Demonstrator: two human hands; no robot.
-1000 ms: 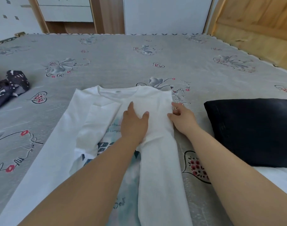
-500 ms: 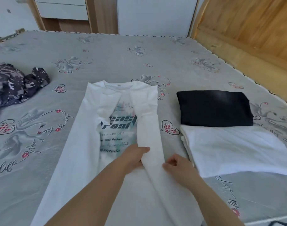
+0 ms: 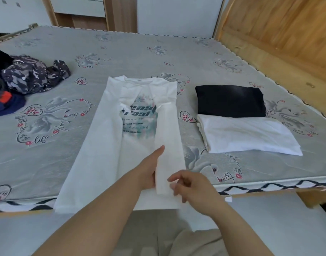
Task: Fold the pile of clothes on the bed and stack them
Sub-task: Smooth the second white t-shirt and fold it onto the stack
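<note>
Folding: white shirt (image 3: 110, 137) flat on bed (image 3: 158, 58)
Left hand (image 3: 149, 172): flat, fingers straight beside sleeve (image 3: 168, 145)
Right hand (image 3: 193, 189): loose, holding nothing

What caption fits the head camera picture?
Two hands smooth a white shirt on the bed beside folded clothes.

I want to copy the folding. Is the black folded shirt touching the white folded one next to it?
Touching. In the head view the black folded shirt and the white folded one meet along one edge, with no bedsheet showing between them.
</note>
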